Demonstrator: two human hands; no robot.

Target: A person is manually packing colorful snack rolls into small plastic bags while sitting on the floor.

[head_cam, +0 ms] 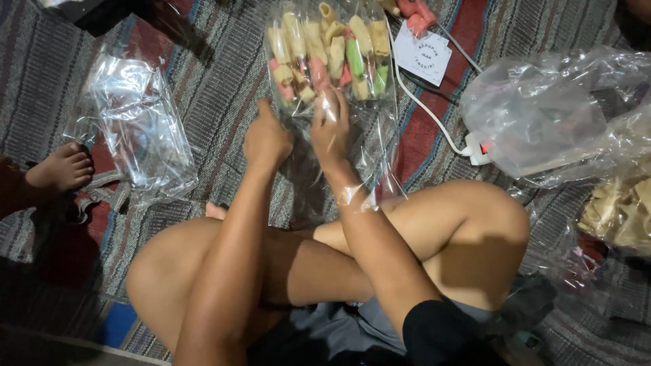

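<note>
From the head camera you look down on your own crossed legs and both forearms reaching forward over a striped woven mat (pixel 217 88); your left hand (pixel 266 141) is curled loosely with its knuckles up, resting on the mat-side edge of a clear bag of coloured crackers (pixel 330 51), and you cannot tell from this angle whether its fingers actually pinch the plastic; your right hand (pixel 331 129) lies just beside it, fingers (pixel 328 102) stretched forward and closed on the open end of the same bag, the loose film trailing back under your wrist and over your forearm; the filled part of the bag sits directly ahead of both sets of fingertips, touching them, packed with cream, pink and green tube-shaped pieces; beyond the right fingertips and off to their outer side lies a small white paper label (pixel 422 53), and past it a white cable (pixel 424 108) runs to a white plug block with a red light (pixel 479 148); further out on that side is a large crumpled clear plastic sack (pixel 542 115), with a heap of pale crackers (pixel 620 210) below it; well off to the outer side of your left fingers lies a flat stack of empty clear bags (pixel 139 125), and another person's bare foot (pixel 61 169) rests near its edge.
</note>
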